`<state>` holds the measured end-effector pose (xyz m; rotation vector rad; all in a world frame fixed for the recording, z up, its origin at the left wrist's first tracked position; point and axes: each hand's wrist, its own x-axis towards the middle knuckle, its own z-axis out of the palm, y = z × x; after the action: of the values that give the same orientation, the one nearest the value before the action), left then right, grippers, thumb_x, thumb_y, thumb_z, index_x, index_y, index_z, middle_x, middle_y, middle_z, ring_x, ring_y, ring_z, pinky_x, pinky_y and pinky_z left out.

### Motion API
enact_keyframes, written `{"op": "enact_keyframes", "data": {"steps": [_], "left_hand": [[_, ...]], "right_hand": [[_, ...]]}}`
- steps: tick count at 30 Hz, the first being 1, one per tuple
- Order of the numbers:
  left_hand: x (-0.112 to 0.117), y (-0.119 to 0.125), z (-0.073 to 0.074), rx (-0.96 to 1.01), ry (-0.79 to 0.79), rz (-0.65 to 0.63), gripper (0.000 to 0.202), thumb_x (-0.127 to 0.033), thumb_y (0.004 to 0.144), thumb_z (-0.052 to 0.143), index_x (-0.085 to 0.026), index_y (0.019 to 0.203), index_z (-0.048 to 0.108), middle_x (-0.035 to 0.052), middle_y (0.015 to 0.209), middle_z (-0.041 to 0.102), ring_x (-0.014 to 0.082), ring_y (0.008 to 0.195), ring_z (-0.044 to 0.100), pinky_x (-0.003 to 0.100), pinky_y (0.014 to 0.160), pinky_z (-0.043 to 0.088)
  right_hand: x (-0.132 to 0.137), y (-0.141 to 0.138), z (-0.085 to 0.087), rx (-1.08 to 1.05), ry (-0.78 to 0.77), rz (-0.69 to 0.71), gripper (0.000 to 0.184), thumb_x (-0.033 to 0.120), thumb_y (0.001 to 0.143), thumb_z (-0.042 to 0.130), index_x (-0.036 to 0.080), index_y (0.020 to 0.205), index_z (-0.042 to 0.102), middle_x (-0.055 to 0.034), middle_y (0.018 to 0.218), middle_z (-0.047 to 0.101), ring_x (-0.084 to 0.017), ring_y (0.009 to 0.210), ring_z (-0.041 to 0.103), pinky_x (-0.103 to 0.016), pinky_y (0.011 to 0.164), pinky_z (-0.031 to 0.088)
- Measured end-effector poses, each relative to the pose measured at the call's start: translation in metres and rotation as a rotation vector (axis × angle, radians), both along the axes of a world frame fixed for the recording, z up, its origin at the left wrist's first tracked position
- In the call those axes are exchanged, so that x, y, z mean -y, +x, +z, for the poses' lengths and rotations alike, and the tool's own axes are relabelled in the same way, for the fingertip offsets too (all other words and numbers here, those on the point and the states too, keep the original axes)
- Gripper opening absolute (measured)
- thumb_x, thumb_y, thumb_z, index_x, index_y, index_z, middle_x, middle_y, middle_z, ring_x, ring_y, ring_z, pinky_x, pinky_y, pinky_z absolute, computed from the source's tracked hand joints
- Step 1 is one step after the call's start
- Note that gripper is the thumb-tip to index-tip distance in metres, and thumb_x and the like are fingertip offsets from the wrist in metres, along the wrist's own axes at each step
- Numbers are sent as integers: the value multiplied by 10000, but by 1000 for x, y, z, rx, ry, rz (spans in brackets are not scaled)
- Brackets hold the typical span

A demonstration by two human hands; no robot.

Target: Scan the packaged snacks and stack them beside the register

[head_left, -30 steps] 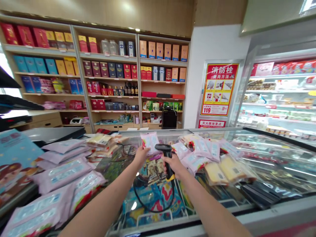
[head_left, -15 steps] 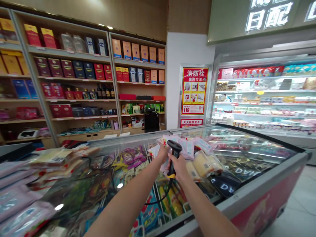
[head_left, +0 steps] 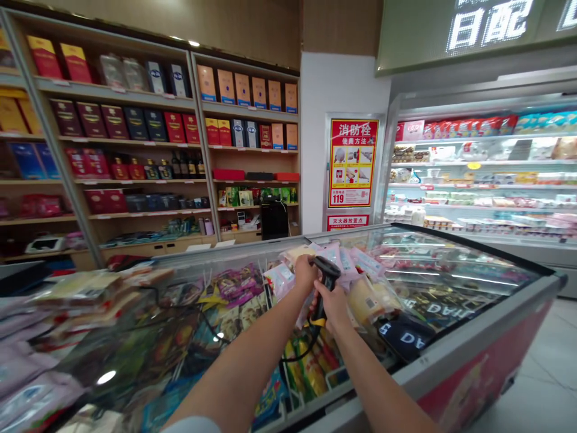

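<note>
A black barcode scanner (head_left: pixel 325 270) with a yellow band is upright in my right hand (head_left: pixel 334 304), whose fingers wrap round its handle. From the handle's base a black cable curves down to the left. Just left of the scanner's head, my left hand (head_left: pixel 306 273) is closed at a pale pink plastic pack (head_left: pixel 280 278); its fingertips are mostly hidden behind the hand. More pink packs (head_left: pixel 347 264) and clear packs of yellowish food (head_left: pixel 364 299) lie in a heap beyond and right of my hands, on the glass-topped freezer (head_left: pixel 406 373).
Stacked packs (head_left: pixel 90 288) and pale lilac bags (head_left: pixel 31 385) lie on the left of the freezer. A dark pouch with white letters (head_left: pixel 403 337) lies at right. Boxed-goods shelves (head_left: pixel 135 144) line the back wall, and a lit chilled cabinet (head_left: pixel 487 186) stands at right.
Both hands and the scanner have shifted slightly right in the view. A yellowish pack now shows behind my left hand. The camera has turned a little, so the shelves sit further left.
</note>
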<state>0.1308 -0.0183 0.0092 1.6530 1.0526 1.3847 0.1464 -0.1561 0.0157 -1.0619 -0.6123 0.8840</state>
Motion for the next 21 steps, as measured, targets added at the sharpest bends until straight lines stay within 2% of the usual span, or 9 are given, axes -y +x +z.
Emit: {"op": "enact_keyframes", "data": {"steps": [3, 8, 12, 16, 18, 21], "left_hand": [[2, -31, 1, -98, 43, 122, 83, -103, 665, 645, -160, 727, 647, 94, 892, 657, 233, 941, 612, 352, 902, 440], [9, -87, 1, -84, 52, 181, 73, -108, 680, 658, -156, 734, 667, 69, 888, 661, 207, 934, 606, 343, 917, 435], [22, -147, 1, -90, 63, 224, 66, -115, 665, 693, -145, 723, 695, 81, 845, 677, 219, 909, 618, 360, 896, 449], [53, -233, 4, -103, 62, 263, 104, -140, 660, 715, -144, 764, 716, 84, 854, 688, 212, 883, 630, 362, 881, 472], [82, -284, 6, -128, 76, 303, 139, -159, 657, 723, -153, 796, 721, 92, 927, 695, 216, 930, 636, 358, 902, 477], [132, -365, 11, -242, 63, 424, 220, -213, 637, 736, -180, 854, 720, 108, 1141, 669, 254, 1092, 610, 350, 910, 494]], "right_hand": [[-3, -12, 0, -7, -17, 11, 377, 405, 614, 725, 229, 840, 480, 94, 457, 465, -143, 349, 490, -275, 364, 428], [-8, -41, -2, 17, 0, 75, 400, 404, 571, 752, 226, 798, 475, 95, 443, 478, -133, 342, 481, -258, 342, 404], [-12, -64, -9, 31, 3, 158, 424, 398, 554, 784, 221, 802, 489, 100, 450, 490, -108, 346, 458, -244, 350, 416], [-17, -93, -14, 50, -34, 305, 419, 402, 569, 802, 216, 798, 506, 81, 474, 519, -125, 376, 498, -254, 359, 433], [-17, -110, -12, 49, -45, 366, 428, 398, 560, 814, 210, 803, 516, 75, 474, 525, -125, 374, 498, -249, 347, 424], [-16, -134, -6, 30, -41, 419, 466, 382, 510, 839, 207, 800, 519, 79, 465, 524, -115, 357, 481, -236, 325, 407]]}}
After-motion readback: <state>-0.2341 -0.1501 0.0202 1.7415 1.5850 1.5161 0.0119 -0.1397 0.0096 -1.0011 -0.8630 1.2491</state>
